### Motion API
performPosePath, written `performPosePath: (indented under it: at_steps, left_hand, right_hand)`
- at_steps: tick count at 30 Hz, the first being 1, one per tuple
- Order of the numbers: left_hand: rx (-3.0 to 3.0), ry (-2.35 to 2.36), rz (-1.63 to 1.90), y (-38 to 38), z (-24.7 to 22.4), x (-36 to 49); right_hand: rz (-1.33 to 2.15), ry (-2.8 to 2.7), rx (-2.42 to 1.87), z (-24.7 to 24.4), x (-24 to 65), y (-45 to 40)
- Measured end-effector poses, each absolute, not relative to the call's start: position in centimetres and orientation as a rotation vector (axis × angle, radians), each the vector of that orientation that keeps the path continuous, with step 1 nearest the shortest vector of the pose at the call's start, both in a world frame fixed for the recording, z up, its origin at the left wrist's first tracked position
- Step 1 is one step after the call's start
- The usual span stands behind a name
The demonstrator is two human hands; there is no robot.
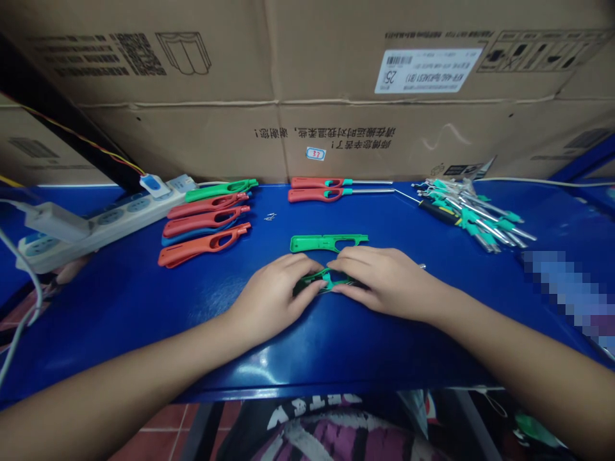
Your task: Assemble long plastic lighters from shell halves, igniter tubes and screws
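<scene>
Handle assy. (328, 280) is pinched by L hand (275, 289) & R hand (387, 280). Pref. keep it level w/ even thumb pressure.

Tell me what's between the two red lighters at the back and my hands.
In the head view, a green plastic shell lies on the blue table between the red lighters and your left hand and right hand.

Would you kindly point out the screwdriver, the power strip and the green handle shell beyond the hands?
Screwdriver (435, 211): head view, on its dark handle.
Power strip (123, 212): head view, on its white casing.
Green handle shell (313, 243): head view, on its wide part.
</scene>
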State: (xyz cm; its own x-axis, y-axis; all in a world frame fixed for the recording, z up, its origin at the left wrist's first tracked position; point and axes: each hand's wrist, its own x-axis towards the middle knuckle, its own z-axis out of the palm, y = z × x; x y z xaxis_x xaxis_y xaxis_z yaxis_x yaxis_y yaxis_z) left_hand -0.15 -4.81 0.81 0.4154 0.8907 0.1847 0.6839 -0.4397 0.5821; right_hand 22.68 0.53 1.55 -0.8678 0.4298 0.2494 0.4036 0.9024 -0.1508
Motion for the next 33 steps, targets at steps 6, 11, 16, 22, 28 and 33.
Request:
performPosePath:
  at_steps: [6,11,16,22,28,33]
  left_hand:
    - [2.259,1.353,0.67,-4.7,0.6,-0.3]
    - [2.416,1.365,0.623,-4.8,0.7,-0.5]
    - [2.621,1.38,0.493,-5.2,1.0,-0.6]
    - [2.71,1.303,0.411,-5.4,0.7,-0.9]
    - [2.759,1.255,0.365,-5.2,0.8,-1.3]
    - [2.806,1.258,0.329,-5.1,0.6,-1.3]
  right_hand:
    - [0.069,-2.796,-0.565,1.5,22.7,0.8]
    - [0.108,-2.815,-0.62,1.7,22.7,1.1]
    - [0.193,-2.841,-0.725,2.6,23.9,1.9]
    - [0.342,-2.837,-0.787,3.1,25.2,2.7]
    - [0.041,-2.564,-1.043,2.9,25.3,3.7]
    - [-0.32,-2.073,-1.463,3.7,29.3,7.5]
